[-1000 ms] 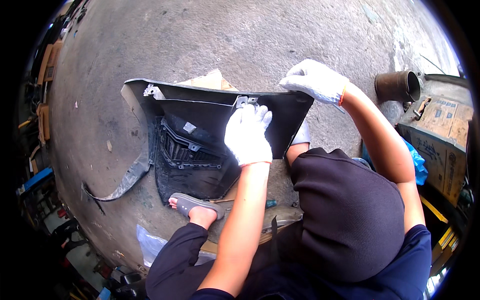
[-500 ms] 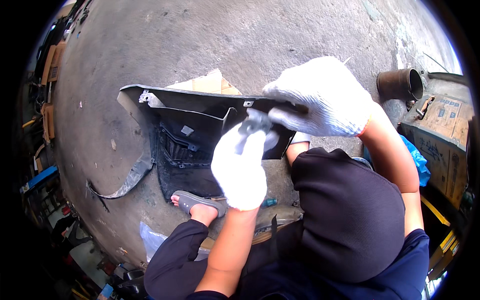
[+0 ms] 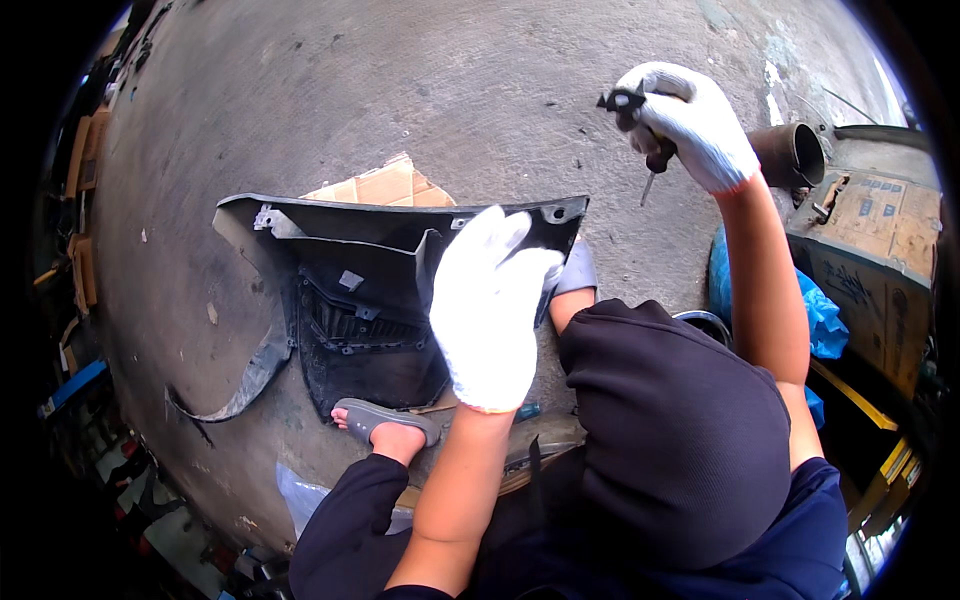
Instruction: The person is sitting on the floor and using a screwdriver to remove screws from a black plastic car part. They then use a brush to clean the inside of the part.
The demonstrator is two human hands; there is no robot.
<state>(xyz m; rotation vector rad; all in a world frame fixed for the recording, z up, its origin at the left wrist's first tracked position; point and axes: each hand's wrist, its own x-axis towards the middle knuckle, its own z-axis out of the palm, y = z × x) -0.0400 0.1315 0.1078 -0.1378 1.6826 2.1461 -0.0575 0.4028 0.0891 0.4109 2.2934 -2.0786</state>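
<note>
The large black moulded plastic bumper panel (image 3: 370,290) lies on the grey concrete floor (image 3: 400,90) just left of centre, atop a brown cardboard sheet (image 3: 385,185). The white-gloved left hand (image 3: 490,305) rests on its right end, fingers spread flat. At one o'clock the white-gloved right hand (image 3: 690,125) is clenched around a dark-handled screwdriver (image 3: 652,165) and a small black clip (image 3: 618,98), well apart from the panel. A rusty metal pipe (image 3: 790,152) sits at two o'clock.

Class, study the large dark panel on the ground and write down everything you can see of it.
The dark plastic panel looks like a vehicle bumper section, lying inner side up on the concrete floor. It has a long raised top edge with mounting holes, a ribbed grille area and a curved strip trailing lower left. Cardboard shows behind it. The gloved left hand rests on its right part; a sandalled foot sits at its lower edge.
</note>
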